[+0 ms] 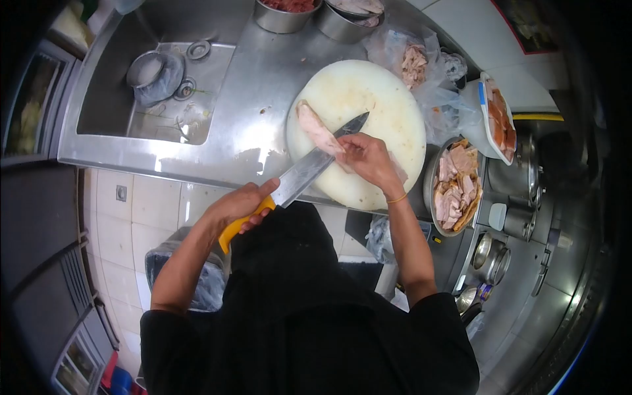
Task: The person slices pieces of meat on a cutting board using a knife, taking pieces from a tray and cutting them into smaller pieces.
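My left hand (240, 203) is wrapped round the yellow handle of a large kitchen knife (304, 176). Its blade points away and to the right, over a round white cutting board (390, 95). On the far side of the blade lies a long pale slice of meat (316, 127). The fingers of my right hand (368, 158) are bent and pinch the near end of that slice, right beside the blade. More pale meat (399, 168) shows partly under my right hand and wrist, mostly hidden.
Right of the board stands a metal bowl of cut meat (457, 187), with a white tray of meat (498, 118) behind it. Plastic bags (442, 108) and metal pots of meat (283, 20) line the back. A sink (220, 92) is at left.
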`<action>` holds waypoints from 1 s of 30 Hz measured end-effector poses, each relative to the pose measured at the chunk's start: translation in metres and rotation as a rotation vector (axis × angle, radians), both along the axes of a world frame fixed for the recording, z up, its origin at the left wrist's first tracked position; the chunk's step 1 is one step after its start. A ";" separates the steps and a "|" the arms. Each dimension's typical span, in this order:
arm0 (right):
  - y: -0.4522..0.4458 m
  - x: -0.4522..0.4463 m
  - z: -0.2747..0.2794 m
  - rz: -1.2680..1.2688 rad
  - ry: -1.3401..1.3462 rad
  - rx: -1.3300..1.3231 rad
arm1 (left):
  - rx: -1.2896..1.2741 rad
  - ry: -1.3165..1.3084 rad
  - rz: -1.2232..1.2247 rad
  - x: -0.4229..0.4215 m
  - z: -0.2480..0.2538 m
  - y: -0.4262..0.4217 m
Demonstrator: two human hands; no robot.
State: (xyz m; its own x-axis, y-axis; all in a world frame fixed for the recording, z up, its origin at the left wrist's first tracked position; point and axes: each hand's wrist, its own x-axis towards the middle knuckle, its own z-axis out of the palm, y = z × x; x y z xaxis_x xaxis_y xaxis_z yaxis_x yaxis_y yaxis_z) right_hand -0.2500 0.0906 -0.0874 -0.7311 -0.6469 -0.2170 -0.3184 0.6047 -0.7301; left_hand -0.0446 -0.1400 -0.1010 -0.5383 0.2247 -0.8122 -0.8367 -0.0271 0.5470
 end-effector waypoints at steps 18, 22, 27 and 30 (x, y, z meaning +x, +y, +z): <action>0.030 0.035 -0.010 -0.066 0.260 0.037 | 0.019 0.028 -0.003 0.019 0.002 0.029; 0.035 0.036 -0.018 -0.035 0.318 0.005 | 0.018 0.024 0.003 0.009 -0.005 0.038; 0.033 0.034 -0.019 -0.074 0.318 0.031 | 0.032 0.014 -0.020 0.006 -0.005 0.044; 0.031 0.035 -0.023 -0.084 0.337 0.010 | 0.031 -0.026 -0.076 0.023 0.002 0.033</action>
State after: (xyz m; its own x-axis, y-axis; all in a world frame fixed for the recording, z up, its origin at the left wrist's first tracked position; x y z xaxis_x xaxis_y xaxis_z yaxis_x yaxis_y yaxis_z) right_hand -0.2149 0.1214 -0.1100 -0.8131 -0.5808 0.0402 -0.4899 0.6453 -0.5861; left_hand -0.0212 -0.1068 -0.0992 -0.4971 0.2892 -0.8181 -0.8511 0.0209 0.5246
